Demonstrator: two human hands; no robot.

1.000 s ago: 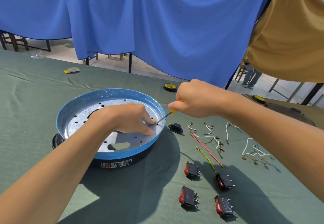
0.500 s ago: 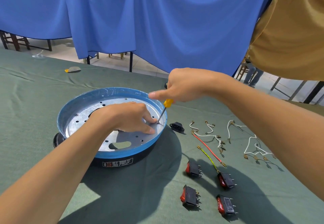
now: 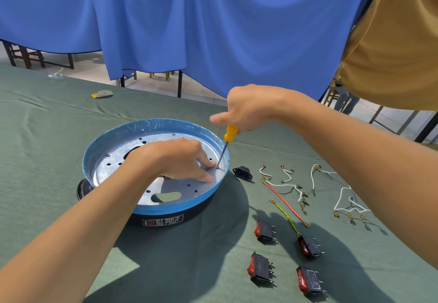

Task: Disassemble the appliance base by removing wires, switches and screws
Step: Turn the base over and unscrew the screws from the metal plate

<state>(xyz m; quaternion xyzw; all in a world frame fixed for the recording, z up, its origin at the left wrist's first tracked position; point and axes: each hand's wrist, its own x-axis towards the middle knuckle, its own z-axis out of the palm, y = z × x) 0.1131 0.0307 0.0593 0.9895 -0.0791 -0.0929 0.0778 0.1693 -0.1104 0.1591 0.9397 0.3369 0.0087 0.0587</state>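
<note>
Your right hand [image 3: 248, 108] grips a yellow-handled screwdriver [image 3: 226, 146], its tip set on a screw [image 3: 219, 168] near the right rim of the appliance base [image 3: 151, 210]. Your left hand [image 3: 175, 158] rests inside, thumb and forefinger pressed to the metal plate [image 3: 113, 167] beside that screw. The base sits on a green cloth [image 3: 47, 160]. Right of it lie a black socket [image 3: 243, 172], loose wires [image 3: 284, 198] and four red switches [image 3: 264, 230].

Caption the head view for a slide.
Right hand holds screwdriver to a screw in the appliance base; left hand presses beside it.
</note>
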